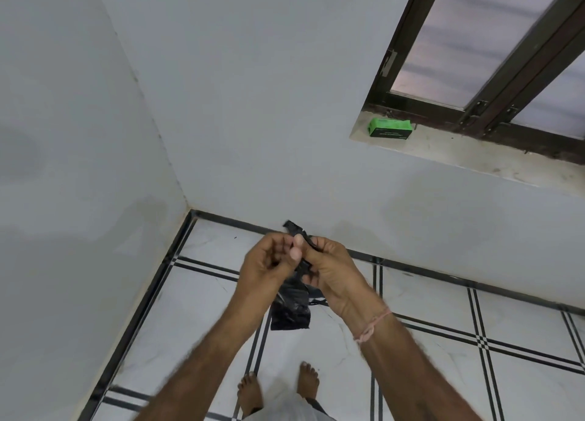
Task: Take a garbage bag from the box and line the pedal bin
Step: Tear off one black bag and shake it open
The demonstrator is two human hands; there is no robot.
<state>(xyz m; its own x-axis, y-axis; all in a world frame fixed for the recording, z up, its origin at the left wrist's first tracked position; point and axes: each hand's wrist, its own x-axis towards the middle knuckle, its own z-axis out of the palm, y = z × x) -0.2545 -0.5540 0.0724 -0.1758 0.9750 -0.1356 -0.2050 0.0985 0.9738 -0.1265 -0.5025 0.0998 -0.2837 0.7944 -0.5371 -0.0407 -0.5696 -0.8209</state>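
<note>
A black garbage bag [291, 310], still mostly folded, hangs between my two hands in the middle of the head view. My left hand [266, 268] and my right hand [329, 272] both pinch its top edge, with a small black corner sticking up above my fingers. The green garbage bag box [391, 128] lies on the window sill at the upper right, well away from my hands. No pedal bin shows in this view.
A pale stone window sill [474, 154] runs under a dark-framed window [493, 72]. Grey walls meet in a corner at the left. The floor [427, 373] is white tile with black lines. My bare feet [278, 389] stand below my hands.
</note>
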